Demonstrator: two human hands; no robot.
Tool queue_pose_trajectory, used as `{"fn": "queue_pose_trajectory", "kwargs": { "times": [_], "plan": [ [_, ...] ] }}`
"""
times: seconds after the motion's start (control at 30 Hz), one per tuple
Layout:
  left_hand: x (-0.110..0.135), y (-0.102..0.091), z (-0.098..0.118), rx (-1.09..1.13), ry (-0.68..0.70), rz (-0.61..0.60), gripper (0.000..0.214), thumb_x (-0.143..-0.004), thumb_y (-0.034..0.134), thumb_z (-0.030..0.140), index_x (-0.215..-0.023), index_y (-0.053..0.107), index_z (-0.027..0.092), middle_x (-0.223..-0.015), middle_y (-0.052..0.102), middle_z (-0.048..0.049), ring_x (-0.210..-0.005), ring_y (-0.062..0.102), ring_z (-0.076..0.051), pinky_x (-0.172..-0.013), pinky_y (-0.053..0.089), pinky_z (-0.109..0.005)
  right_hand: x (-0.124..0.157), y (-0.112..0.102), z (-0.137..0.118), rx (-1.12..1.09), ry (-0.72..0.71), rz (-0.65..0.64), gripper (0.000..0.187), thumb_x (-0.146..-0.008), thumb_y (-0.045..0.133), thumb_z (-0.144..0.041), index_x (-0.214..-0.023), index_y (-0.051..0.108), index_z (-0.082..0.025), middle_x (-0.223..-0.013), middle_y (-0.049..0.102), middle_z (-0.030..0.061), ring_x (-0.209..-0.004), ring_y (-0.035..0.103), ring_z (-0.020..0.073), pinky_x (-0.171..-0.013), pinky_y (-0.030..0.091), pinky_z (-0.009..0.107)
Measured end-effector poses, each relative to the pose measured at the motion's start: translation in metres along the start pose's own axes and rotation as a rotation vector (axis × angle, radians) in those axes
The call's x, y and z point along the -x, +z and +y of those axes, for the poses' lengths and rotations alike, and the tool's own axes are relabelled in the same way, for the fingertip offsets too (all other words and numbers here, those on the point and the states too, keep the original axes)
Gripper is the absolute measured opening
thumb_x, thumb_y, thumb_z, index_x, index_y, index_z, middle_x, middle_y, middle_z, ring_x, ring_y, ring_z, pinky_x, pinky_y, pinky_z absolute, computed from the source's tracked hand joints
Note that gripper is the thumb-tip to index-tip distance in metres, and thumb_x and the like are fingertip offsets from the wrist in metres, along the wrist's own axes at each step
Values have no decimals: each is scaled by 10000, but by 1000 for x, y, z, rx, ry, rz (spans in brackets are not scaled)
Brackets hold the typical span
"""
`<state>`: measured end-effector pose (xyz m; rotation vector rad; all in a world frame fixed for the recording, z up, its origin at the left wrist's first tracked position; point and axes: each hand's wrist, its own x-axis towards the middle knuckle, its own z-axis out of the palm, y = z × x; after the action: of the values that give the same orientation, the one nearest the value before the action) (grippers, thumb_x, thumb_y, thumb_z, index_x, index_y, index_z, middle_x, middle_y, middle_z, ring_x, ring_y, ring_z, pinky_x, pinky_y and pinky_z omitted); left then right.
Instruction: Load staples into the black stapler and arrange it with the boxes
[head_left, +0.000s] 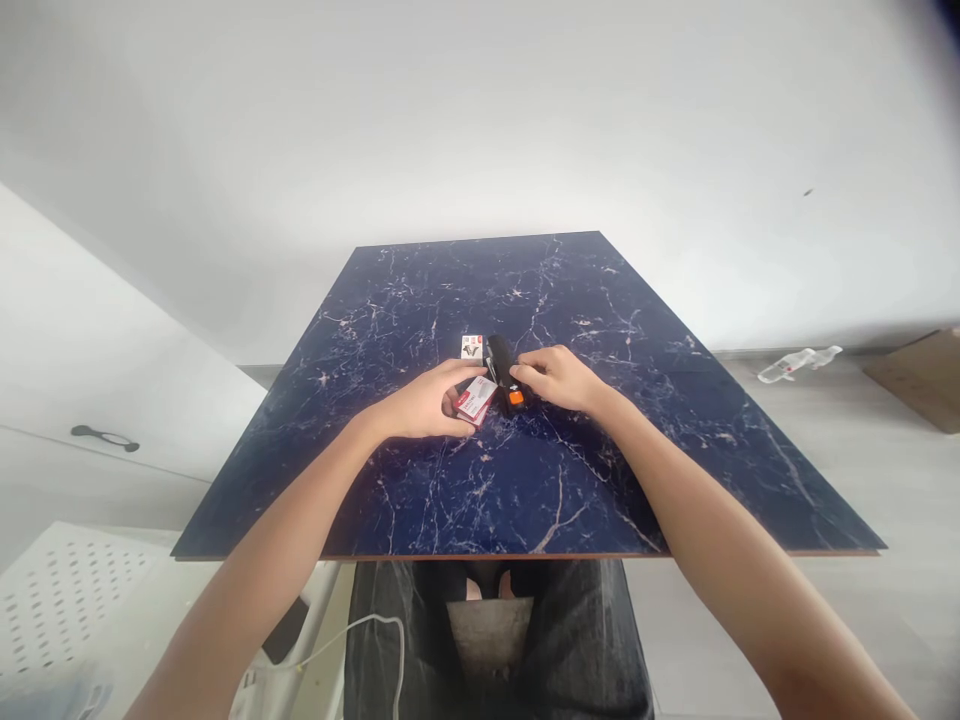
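A black stapler (pixel 501 362) with an orange end lies at the middle of the dark blue marble table (pixel 525 480). My right hand (pixel 559 378) grips its near end. Just left of the stapler, my left hand (pixel 427 400) holds a small red and white box (pixel 475 400). A second small white box (pixel 472 346) lies flat on the table beyond my left fingers, beside the stapler's far end.
A white wall rises behind the table. A plastic bottle (pixel 799 362) and a cardboard piece (pixel 919 375) lie on the floor at the right. A white perforated panel (pixel 67 590) and a white cable (pixel 352 630) sit at lower left.
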<state>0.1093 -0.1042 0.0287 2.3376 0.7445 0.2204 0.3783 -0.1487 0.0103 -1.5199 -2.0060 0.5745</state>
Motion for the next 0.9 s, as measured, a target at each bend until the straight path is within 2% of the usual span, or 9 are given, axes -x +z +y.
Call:
{"fn": "queue_pose_trajectory", "kwargs": {
  "times": [0.07, 0.13, 0.3, 0.47, 0.57, 0.7, 0.9],
  "plan": [
    [-1, -1, -2, 9, 4, -7, 830, -790, 782, 331, -1539, 426, 362, -1517, 464, -104, -1170, 623, -306, -917, 559, -436, 1, 0, -2, -72, 51, -75, 403, -938, 483, -453, -618, 518, -211, -565, 573, -23, -536, 497, 131, -575, 359, 268],
    [-2, 1, -3, -18, 16, 5, 757, -795, 778, 322, -1494, 490, 335, -1463, 510, -107, -1167, 622, -311, -913, 558, -441, 2, 2, -4, -147, 88, -101, 372, -931, 506, -444, -643, 544, -212, -594, 635, -11, -547, 576, 145, -593, 413, 266],
    [-3, 11, 4, -89, 0, 41, 734, -781, 809, 507, -1433, 540, 303, -1438, 507, -105, -1133, 630, -318, -878, 564, -441, 4, 7, -8, -268, 107, -112, 325, -908, 565, -406, -648, 536, -213, -659, 702, 7, -588, 670, 173, -615, 490, 273],
    [-5, 18, 7, -139, 42, 82, 702, -817, 785, 488, -1433, 523, 276, -1459, 511, -105, -1163, 626, -316, -935, 543, -448, 4, 7, -11, -242, 97, -103, 396, -915, 589, -491, -640, 539, -210, -652, 705, 15, -578, 666, 168, -617, 490, 276],
    [-7, 24, 9, -145, 25, 116, 708, -841, 766, 472, -1458, 485, 268, -1423, 555, -111, -1176, 620, -327, -925, 540, -458, 4, 7, -12, -197, 108, -84, 486, -883, 631, -591, -610, 493, -214, -626, 690, 14, -554, 648, 161, -590, 467, 270],
    [-9, 29, 8, -175, 5, 163, 749, -840, 773, 477, -1481, 451, 263, -1418, 568, -120, -1203, 603, -347, -922, 540, -470, 4, 6, -14, -175, 125, -75, 528, -850, 672, -608, -586, 438, -215, -620, 683, 6, -535, 631, 147, -562, 437, 258],
    [-7, 24, 9, -138, 36, 187, 680, -852, 751, 352, -1468, 475, 273, -1434, 565, -108, -1182, 623, -319, -918, 542, -441, 3, 5, -15, -191, 138, -97, 498, -845, 674, -621, -607, 518, -213, -645, 696, 11, -536, 627, 141, -581, 447, 268]
  ]
}}
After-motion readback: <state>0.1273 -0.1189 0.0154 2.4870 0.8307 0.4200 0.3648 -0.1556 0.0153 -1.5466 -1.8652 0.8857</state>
